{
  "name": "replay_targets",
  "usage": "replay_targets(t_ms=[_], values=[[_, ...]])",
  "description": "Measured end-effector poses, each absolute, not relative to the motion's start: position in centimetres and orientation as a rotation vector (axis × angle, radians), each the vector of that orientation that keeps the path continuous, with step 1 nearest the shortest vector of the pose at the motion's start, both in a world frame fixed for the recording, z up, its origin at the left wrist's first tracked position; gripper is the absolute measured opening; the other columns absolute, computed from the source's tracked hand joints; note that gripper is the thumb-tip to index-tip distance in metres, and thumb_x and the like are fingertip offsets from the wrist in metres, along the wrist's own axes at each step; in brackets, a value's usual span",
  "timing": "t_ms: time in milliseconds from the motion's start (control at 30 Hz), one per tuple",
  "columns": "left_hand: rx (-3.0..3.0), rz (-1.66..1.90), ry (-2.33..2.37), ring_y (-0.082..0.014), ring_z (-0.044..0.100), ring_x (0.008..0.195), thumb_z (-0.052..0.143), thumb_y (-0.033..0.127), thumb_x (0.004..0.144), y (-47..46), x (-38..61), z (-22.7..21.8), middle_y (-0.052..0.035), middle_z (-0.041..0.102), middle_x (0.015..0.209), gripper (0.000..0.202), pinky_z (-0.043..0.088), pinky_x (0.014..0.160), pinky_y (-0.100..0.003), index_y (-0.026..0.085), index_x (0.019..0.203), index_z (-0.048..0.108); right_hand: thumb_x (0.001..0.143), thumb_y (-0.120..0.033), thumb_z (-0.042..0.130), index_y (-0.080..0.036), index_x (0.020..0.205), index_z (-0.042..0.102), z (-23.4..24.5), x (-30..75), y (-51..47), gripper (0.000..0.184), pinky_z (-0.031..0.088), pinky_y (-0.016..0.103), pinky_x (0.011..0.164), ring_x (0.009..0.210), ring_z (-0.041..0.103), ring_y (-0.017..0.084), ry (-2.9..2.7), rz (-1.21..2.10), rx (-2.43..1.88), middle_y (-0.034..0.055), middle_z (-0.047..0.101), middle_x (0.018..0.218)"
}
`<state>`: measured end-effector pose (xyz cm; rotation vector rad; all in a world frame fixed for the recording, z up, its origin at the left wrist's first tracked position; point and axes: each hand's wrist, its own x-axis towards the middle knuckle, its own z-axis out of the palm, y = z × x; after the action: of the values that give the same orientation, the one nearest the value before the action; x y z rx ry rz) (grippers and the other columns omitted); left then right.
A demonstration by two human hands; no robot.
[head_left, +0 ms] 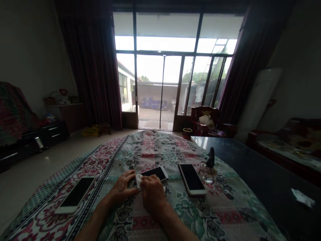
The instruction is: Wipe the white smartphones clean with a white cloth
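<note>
Phone (157, 173) lies on a floral bedspread (173, 150) with both hands close together at its near edge. Right hand (152, 194) is clamped on a white cloth (138, 180), left hand (121, 188) touching it, grip unclear. Two more phones (192, 179) sit either side, with a glass figurine (210, 164) crowding the right one.

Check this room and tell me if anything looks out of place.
One thing stands out: a crumpled white tissue lies by itself on the dark glass tabletop, away from the floral cloth. It looks like a piece of dropped litter.
</note>
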<state>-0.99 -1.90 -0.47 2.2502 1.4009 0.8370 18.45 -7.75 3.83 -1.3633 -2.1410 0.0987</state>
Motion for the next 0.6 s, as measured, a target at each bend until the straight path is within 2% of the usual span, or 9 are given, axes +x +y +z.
replay_targets(t_ms=[100,267,600], values=[[2.239,0.831,1.387,-0.0329,0.039,0.135,0.076,0.033,0.063,-1.8,-1.1,-0.4,-0.0127,0.050,0.141,0.059,0.030,0.112,-0.047,0.020,0.120,0.064,0.088,-0.014,0.046,-0.022,0.082,0.069,3.6,20.0,-6.6,0.025,0.037,0.029,0.087,0.095,0.055,0.019,-2.024,0.050,-1.455,0.0011,0.069,0.107],[2.245,0.790,1.396,-0.0346,0.041,0.133,0.076,0.036,0.062,-1.9,-0.9,0.2,-0.0139,0.051,0.140,0.059,0.030,0.111,-0.047,0.019,0.118,0.065,0.085,-0.008,0.043,-0.021,0.100,0.070,3.4,22.6,-5.3,0.033,0.035,0.032,0.094,0.109,0.052,0.022,-1.861,-0.019,-1.690,0.0030,0.063,0.125],[2.239,0.810,1.393,-0.0348,0.043,0.131,0.077,0.034,0.061,-2.3,-0.6,0.8,-0.0134,0.053,0.138,0.059,0.032,0.111,-0.044,0.018,0.117,0.066,0.084,-0.010,0.045,-0.022,0.106,0.069,3.5,20.5,-6.8,0.035,0.038,0.033,0.095,0.107,0.051,0.023,-2.031,0.011,-1.593,0.0025,0.059,0.132]])
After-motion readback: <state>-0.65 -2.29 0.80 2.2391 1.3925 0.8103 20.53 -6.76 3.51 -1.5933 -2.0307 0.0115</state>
